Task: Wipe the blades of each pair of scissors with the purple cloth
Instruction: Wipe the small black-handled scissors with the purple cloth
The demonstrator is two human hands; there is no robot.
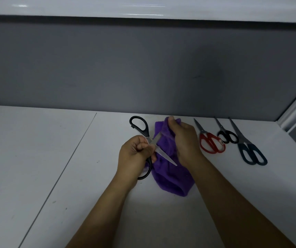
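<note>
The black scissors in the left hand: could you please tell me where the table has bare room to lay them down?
Widest free patch: the table left of the left hand holding the black scissors, across the seam, back to the grey wall. Crowded: right of the purple cloth, where red scissors, small black scissors and blue scissors lie close together.

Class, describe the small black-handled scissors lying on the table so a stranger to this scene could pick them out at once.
Start at the white table, at its far right, where three pairs lie in a row. The small black-handled scissors are the middle pair, between the red-handled scissors and the blue-handled scissors: the shortest of the three.
</note>
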